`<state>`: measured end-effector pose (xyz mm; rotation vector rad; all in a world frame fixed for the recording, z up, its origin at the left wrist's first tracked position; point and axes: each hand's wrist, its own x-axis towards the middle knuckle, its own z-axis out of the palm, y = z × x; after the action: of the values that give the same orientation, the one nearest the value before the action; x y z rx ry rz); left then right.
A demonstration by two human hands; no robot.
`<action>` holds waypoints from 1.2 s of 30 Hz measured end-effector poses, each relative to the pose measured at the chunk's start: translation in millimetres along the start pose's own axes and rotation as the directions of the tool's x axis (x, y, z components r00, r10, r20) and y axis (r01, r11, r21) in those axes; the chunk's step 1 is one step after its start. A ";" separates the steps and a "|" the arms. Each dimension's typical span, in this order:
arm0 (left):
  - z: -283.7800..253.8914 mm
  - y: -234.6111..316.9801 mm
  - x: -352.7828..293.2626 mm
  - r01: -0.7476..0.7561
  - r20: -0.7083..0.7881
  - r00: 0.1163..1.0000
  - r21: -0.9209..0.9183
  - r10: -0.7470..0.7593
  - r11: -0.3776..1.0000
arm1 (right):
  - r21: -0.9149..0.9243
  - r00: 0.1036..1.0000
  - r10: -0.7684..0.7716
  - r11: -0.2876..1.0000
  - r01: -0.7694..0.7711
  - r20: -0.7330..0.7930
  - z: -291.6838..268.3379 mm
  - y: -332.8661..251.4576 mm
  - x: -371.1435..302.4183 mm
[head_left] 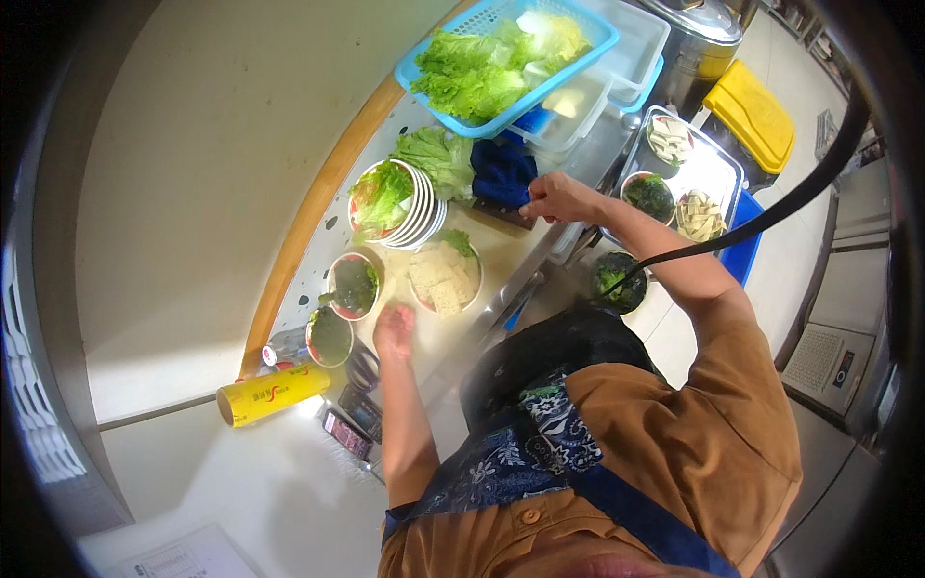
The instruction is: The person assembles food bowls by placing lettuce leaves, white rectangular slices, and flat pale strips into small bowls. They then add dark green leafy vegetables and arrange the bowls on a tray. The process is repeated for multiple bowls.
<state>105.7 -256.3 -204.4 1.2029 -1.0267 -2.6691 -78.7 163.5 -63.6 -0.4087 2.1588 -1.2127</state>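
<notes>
My left hand (394, 332), its fingers curled and nothing visible in them, is on the pale board beside a white bowl of beige tofu-like pieces (445, 277). My right hand (563, 198) is closed at the end of a dark, flat, brownish piece (499, 213), next to a dark blue cloth (503, 173); what its fingers grip is hidden. A stack of white bowls (424, 207) has lettuce (383, 197) in the top one. To the left of my left hand stand two bowls of dark green leaves, one upper (354, 287) and one lower (330, 337).
A blue basket of lettuce (482, 72) sits at the back beside clear tubs (578, 111). At right, a metal tray (708, 159) holds several filled bowls. A bowl of greens (619, 281) is below it. A yellow roll (275, 395) and a phone (347, 433) lie at left.
</notes>
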 end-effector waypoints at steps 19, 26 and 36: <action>67.4 -44.8 -68.5 -0.133 -0.004 0.989 0.433 0.150 0.891 | -0.899 0.507 -0.857 0.294 0.325 -0.097 -137.3 -108.5 189.5; 7.1 -40.2 -100.9 -0.207 -0.219 0.927 0.380 0.305 0.901 | -0.945 0.824 -0.555 0.194 0.263 0.116 -166.2 -121.4 245.3; -18.4 -25.6 -130.6 -0.262 -0.238 0.914 0.269 0.327 0.927 | -0.824 0.839 -0.542 0.500 0.267 -0.057 -228.2 -103.2 246.8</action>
<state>215.1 -208.6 -142.8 1.2918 -1.3720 -2.1233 -417.8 125.3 21.4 -1.2611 2.9353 -0.4166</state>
